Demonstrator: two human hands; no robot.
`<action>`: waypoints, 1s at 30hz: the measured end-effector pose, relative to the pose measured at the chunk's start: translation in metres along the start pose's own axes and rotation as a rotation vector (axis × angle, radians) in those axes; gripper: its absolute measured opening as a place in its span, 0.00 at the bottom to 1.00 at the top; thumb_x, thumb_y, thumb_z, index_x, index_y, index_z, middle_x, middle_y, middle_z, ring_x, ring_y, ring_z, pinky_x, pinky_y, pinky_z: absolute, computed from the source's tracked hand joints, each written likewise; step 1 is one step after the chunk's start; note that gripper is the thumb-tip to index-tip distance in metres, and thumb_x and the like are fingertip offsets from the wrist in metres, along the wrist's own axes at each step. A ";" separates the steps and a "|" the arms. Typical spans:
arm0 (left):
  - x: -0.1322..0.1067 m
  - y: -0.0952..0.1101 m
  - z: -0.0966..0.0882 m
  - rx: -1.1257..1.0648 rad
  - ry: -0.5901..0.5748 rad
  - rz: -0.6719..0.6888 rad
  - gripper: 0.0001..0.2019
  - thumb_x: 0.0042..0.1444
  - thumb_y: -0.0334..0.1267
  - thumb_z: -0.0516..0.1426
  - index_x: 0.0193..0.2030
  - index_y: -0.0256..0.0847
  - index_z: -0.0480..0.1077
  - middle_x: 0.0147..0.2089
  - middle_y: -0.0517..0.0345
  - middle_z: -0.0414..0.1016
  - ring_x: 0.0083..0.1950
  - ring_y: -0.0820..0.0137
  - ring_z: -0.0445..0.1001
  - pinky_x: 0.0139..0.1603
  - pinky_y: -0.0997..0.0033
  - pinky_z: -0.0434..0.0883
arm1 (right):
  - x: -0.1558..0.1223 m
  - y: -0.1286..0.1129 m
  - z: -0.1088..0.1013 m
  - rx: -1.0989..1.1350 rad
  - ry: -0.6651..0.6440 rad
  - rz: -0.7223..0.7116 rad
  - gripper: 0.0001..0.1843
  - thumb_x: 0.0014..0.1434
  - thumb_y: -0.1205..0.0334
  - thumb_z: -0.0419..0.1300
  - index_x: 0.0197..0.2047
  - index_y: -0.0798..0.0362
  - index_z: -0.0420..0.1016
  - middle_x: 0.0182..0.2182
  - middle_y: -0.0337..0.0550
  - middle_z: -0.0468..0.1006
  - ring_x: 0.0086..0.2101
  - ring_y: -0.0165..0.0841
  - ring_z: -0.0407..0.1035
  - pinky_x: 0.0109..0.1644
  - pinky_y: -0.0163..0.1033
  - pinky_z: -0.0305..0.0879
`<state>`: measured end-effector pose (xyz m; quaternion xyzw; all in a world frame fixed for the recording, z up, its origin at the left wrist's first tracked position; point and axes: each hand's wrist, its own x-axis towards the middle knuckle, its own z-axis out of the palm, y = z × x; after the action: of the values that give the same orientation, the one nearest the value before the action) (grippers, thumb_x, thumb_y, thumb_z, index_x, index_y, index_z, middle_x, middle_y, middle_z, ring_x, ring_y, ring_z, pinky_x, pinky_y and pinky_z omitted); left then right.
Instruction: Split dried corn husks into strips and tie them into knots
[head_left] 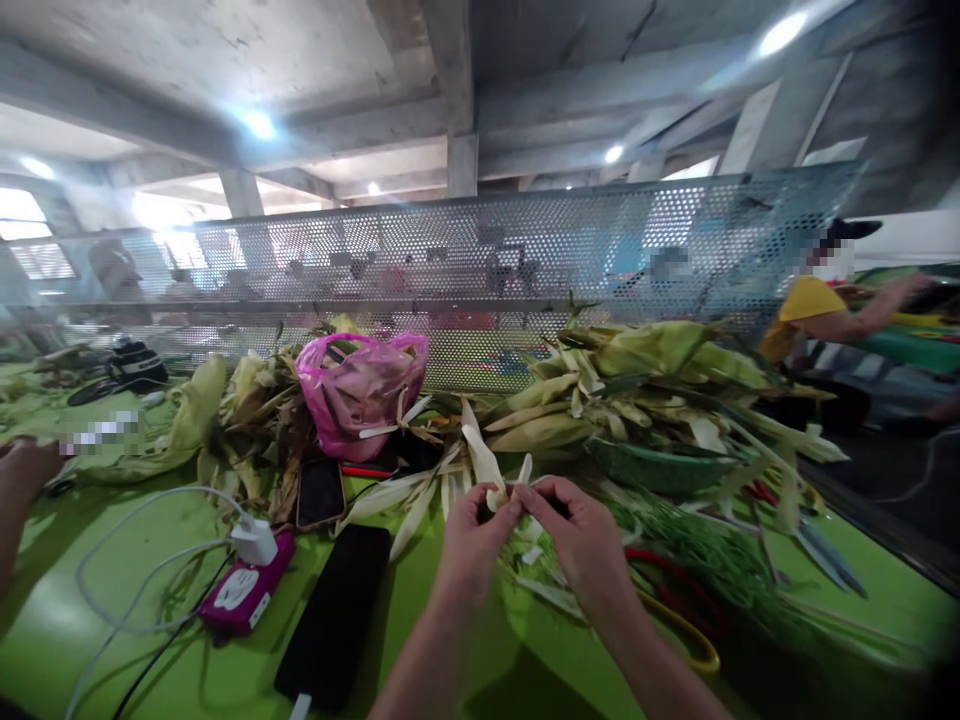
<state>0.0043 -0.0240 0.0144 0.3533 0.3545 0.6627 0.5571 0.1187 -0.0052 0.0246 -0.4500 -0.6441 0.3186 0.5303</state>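
Note:
Both hands meet over the green tabletop, in front of a pile of corn husks. With thumb and fingers my left hand pinches a pale strip of corn husk that sticks up above it. My right hand pinches the same pale piece from the other side, fingertips close to the left ones. A short husk end rises between the hands. What lies right between the fingertips is partly hidden. Small husk scraps lie below the right hand.
Left are a black phone, a smaller phone, a purple power strip with charger and cables, and a pink bag. Right are a green basin, green strands, scissors and red-and-yellow handles. Another person's hand reaches in left.

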 end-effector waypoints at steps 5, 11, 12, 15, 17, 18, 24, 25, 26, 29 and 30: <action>0.003 -0.008 -0.004 -0.097 0.155 0.001 0.13 0.43 0.44 0.66 0.31 0.37 0.73 0.30 0.59 0.72 0.32 0.73 0.68 0.36 0.76 0.64 | -0.008 0.001 0.009 -0.074 -0.005 -0.181 0.11 0.57 0.53 0.60 0.30 0.51 0.76 0.29 0.43 0.77 0.32 0.37 0.69 0.38 0.39 0.64; 0.005 -0.013 -0.008 -0.222 0.167 -0.062 0.14 0.44 0.44 0.65 0.32 0.37 0.72 0.28 0.60 0.70 0.29 0.75 0.65 0.32 0.76 0.61 | -0.007 0.006 0.014 0.150 -0.022 -0.022 0.12 0.56 0.53 0.61 0.28 0.51 0.76 0.27 0.43 0.76 0.29 0.35 0.68 0.34 0.38 0.64; 0.005 -0.013 -0.009 -0.213 0.171 -0.080 0.14 0.45 0.44 0.65 0.32 0.37 0.71 0.28 0.61 0.69 0.28 0.76 0.64 0.30 0.76 0.60 | -0.005 0.008 0.013 0.216 -0.016 0.059 0.13 0.55 0.51 0.61 0.29 0.52 0.76 0.27 0.42 0.76 0.28 0.34 0.67 0.32 0.38 0.63; 0.004 -0.012 -0.009 -0.138 0.167 -0.106 0.13 0.46 0.44 0.64 0.32 0.37 0.71 0.27 0.61 0.67 0.27 0.76 0.62 0.29 0.76 0.57 | -0.001 0.010 0.009 0.259 -0.012 0.128 0.13 0.53 0.51 0.63 0.33 0.52 0.76 0.28 0.42 0.77 0.28 0.34 0.68 0.31 0.37 0.63; 0.004 -0.010 -0.008 -0.077 0.154 -0.088 0.12 0.46 0.44 0.63 0.31 0.37 0.71 0.26 0.62 0.66 0.27 0.76 0.60 0.29 0.75 0.56 | 0.000 0.008 0.005 0.159 -0.022 0.034 0.11 0.54 0.53 0.63 0.35 0.52 0.77 0.30 0.43 0.78 0.31 0.36 0.70 0.35 0.38 0.65; 0.004 -0.009 -0.008 -0.040 0.147 -0.067 0.12 0.46 0.45 0.63 0.30 0.37 0.71 0.26 0.62 0.66 0.27 0.75 0.60 0.29 0.75 0.55 | -0.001 0.007 0.003 0.088 -0.020 -0.037 0.10 0.54 0.54 0.63 0.36 0.51 0.78 0.31 0.44 0.79 0.33 0.36 0.70 0.37 0.39 0.66; 0.007 -0.009 -0.008 0.048 0.062 0.024 0.13 0.43 0.44 0.63 0.23 0.39 0.66 0.23 0.64 0.59 0.26 0.75 0.55 0.29 0.74 0.54 | -0.001 -0.001 -0.006 -0.202 -0.113 -0.437 0.06 0.58 0.63 0.60 0.36 0.47 0.79 0.36 0.44 0.78 0.39 0.38 0.72 0.45 0.41 0.68; 0.007 -0.011 -0.008 0.029 0.025 0.031 0.12 0.43 0.43 0.63 0.24 0.39 0.66 0.23 0.64 0.60 0.27 0.75 0.56 0.30 0.74 0.55 | 0.000 -0.001 -0.007 -0.212 -0.146 -0.464 0.06 0.58 0.64 0.59 0.36 0.47 0.79 0.37 0.44 0.78 0.40 0.38 0.72 0.46 0.41 0.68; 0.008 -0.013 -0.008 0.018 -0.020 0.036 0.11 0.43 0.42 0.63 0.26 0.39 0.66 0.25 0.63 0.62 0.29 0.74 0.57 0.31 0.74 0.56 | 0.001 -0.001 -0.008 -0.218 -0.176 -0.479 0.07 0.59 0.64 0.59 0.37 0.47 0.78 0.37 0.44 0.78 0.40 0.38 0.72 0.46 0.41 0.68; 0.009 -0.015 -0.009 0.084 -0.155 0.052 0.09 0.46 0.40 0.61 0.31 0.38 0.68 0.30 0.60 0.66 0.34 0.72 0.61 0.38 0.72 0.60 | 0.004 0.001 -0.011 -0.230 -0.197 -0.454 0.07 0.60 0.64 0.57 0.38 0.48 0.78 0.37 0.45 0.77 0.39 0.37 0.72 0.44 0.39 0.68; 0.009 -0.015 -0.008 0.134 -0.182 0.063 0.08 0.48 0.39 0.60 0.32 0.38 0.68 0.31 0.59 0.66 0.34 0.72 0.62 0.38 0.72 0.61 | 0.004 0.002 -0.011 -0.231 -0.176 -0.432 0.07 0.60 0.63 0.58 0.38 0.49 0.77 0.36 0.44 0.77 0.38 0.36 0.72 0.43 0.39 0.68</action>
<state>0.0030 -0.0137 -0.0019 0.4595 0.3349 0.6198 0.5409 0.1294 -0.0013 0.0273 -0.3302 -0.8010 0.1601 0.4730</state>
